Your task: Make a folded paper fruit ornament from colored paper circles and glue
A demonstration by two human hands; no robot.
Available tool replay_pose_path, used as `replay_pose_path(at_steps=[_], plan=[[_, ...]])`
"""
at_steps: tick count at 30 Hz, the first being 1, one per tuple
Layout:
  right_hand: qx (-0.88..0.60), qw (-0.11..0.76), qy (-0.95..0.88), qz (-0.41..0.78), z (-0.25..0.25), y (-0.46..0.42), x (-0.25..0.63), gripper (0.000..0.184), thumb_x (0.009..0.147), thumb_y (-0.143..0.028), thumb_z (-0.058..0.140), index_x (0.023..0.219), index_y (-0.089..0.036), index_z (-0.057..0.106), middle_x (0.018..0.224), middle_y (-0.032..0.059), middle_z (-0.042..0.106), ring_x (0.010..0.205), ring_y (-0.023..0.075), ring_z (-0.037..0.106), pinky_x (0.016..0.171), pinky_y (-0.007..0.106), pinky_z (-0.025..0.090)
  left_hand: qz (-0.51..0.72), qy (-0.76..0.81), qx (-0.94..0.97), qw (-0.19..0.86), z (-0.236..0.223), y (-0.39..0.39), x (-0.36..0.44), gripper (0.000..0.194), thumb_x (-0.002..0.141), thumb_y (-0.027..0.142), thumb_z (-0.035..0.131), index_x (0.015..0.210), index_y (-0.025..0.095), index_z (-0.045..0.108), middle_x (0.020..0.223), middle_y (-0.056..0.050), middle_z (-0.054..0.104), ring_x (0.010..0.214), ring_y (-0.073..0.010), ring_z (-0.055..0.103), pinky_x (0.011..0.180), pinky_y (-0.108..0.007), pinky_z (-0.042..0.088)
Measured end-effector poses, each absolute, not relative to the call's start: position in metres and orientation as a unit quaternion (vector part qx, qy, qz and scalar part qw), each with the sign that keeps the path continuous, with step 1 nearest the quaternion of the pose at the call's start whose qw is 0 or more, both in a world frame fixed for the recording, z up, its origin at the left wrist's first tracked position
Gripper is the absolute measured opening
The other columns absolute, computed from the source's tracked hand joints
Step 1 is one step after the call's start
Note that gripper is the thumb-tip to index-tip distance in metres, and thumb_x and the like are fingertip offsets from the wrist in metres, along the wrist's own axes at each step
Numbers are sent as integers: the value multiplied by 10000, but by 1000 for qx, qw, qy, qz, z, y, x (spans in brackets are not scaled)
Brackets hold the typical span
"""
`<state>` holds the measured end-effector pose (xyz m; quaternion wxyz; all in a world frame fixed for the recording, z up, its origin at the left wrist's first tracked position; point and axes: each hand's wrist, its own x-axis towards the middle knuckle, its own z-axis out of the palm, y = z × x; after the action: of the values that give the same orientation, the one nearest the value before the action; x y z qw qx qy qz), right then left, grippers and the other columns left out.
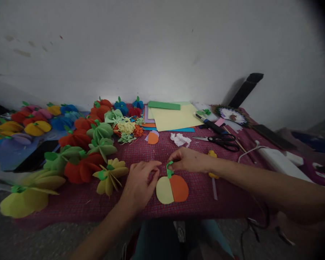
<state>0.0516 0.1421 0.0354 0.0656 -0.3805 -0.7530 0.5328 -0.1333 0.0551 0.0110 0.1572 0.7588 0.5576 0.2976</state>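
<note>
On the red checked cloth before me lies a paper pumpkin (pixel 180 189), its left half pale yellow and its right half orange. My right hand (pixel 185 160) pinches a small green paper stem (pixel 169 172) at the top of the pumpkin, its lower end touching where the halves meet. To the pumpkin's left, my left hand (pixel 142 182) rests on the cloth with thumb and fingers apart and nothing between them. Just beyond the hands sit orange and lilac paper cutouts (pixel 153 138) and a crumpled white paper (pixel 180 139).
Finished paper pumpkins (pixel 81 168) crowd the left side, beside shredded paper (pixel 127 128). Coloured sheets (pixel 176 117) lie at the back by the wall. Black-handled scissors (pixel 223 141), a cutter (pixel 212 124) and a white power strip (pixel 281 164) are on the right.
</note>
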Motion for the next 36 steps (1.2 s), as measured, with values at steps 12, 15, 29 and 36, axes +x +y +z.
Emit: replay_pose_path(at_steps=[12,15,29,36], plan=[[-423,48,-744,515,16,146,45,158,665,-267,599,690,-137,685,533,-48,538,492,75,397,461,195,299,214,481,848,66,-10,34,-137,337,806,131,473,1103,253,576,886,-37,613,831,-201,499,726,-376,330],[-425,42,-744,513,14,145,45,163,668,-274,587,676,-140,680,504,-57,497,468,68,360,441,197,273,212,478,851,53,-11,34,-136,304,783,109,475,1031,229,605,878,-39,611,816,-200,499,722,-379,328],[-445,39,-736,508,8,142,45,139,657,-245,576,655,-136,663,499,-57,466,467,68,365,418,188,268,177,472,863,32,-13,34,-135,344,771,107,475,1084,210,574,866,-36,619,811,-208,495,724,-380,311],[-440,27,-747,497,9,141,44,157,667,-253,566,665,-131,664,491,-68,440,460,63,343,418,187,256,166,468,867,31,-12,35,-134,394,756,98,472,1114,238,559,855,-33,609,795,-199,490,713,-371,303]])
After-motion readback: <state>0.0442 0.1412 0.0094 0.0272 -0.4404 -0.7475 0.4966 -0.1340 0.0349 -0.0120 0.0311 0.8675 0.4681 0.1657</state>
